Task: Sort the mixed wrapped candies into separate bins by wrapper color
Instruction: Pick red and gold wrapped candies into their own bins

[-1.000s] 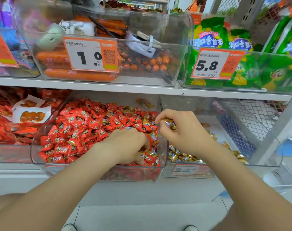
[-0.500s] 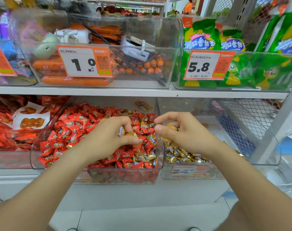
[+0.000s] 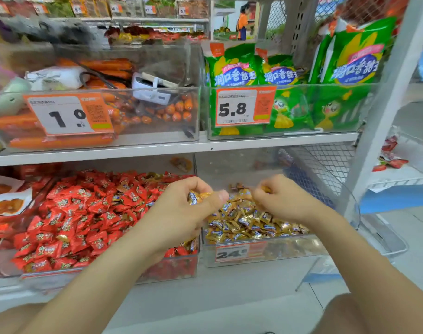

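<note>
Obs.: the left hand is hovering over the right end of the red bin, right at the wall dividing it from the gold bin. Thumb and curled fingers are pinching a small clutch of gold candies. The clutch is lying roughly crosswise, with a twisted wrapper end sticking out to the right. The drop spot is therefore lying directly to the right of this hand, just across the wall; a short sideways carry is probably all the release is needing. The right hand is already hanging over the gold pile and is nearer to it. Its fingers are bunching together and seem to be pinching one gold candy, though blur is softening that spot. The wrappers are showing shiny gold foil with a blue-and-white label, crinkled and light, likely slippery in a loose pinch. The red candies are filling their bin. Some gold strays are showing at its front right corner, so the sorting is looking unfinished.
</note>
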Tool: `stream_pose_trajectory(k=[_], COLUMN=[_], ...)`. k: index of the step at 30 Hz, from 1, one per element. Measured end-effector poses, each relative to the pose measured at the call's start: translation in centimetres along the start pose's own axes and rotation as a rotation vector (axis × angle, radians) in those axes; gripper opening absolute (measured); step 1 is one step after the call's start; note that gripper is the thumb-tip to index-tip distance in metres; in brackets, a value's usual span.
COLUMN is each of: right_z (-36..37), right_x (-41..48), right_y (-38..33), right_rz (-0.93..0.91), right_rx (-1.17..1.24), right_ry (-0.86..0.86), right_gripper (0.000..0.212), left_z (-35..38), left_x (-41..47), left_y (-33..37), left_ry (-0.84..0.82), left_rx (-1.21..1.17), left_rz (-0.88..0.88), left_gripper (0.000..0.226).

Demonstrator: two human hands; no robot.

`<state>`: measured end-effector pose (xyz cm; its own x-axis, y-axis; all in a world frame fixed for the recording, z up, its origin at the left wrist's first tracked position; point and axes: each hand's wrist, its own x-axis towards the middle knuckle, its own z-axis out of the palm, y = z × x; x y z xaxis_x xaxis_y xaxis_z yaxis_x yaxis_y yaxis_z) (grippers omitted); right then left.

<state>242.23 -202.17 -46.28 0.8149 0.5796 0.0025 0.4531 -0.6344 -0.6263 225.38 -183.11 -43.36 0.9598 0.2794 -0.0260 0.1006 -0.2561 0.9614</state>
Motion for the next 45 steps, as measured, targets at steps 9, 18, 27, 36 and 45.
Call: stream_pose_trajectory(k=[9, 18, 27, 36, 45], right_z=[-1.9, -0.5, 8.0, 15.0, 17.3], right_x=[-0.6, -2.0, -2.4, 3.3, 10.7], right_y=[6.1, -0.3, -13.3, -17.0, -16.6], right_rz=[0.037, -0.079, -0.330, 0.114, 0.453], right_rx=[0.033, -0.126, 0.031, -0.232, 0.193], right_ry=[-0.024, 0.056, 0.103, -0.183, -0.201], right_gripper=[0.028, 0.031, 0.031, 0.058, 0.071], left_z=[9.4, 3.1, -9.2, -14.0, -14.5], left_x=[8.0, 3.2, 6.1, 4.3, 5.1], left_y=[0.0, -0.5, -7.2, -8.5, -8.3], left_ry=[-0.056, 0.232, -0.157, -0.025, -0.150], left_rx=[0.320, 0.694, 1.175, 1.418, 1.178], left_rz=[-0.146, 0.553, 0.161, 0.092, -0.272], left_gripper=[0.025, 0.027, 0.069, 0.036, 0.128])
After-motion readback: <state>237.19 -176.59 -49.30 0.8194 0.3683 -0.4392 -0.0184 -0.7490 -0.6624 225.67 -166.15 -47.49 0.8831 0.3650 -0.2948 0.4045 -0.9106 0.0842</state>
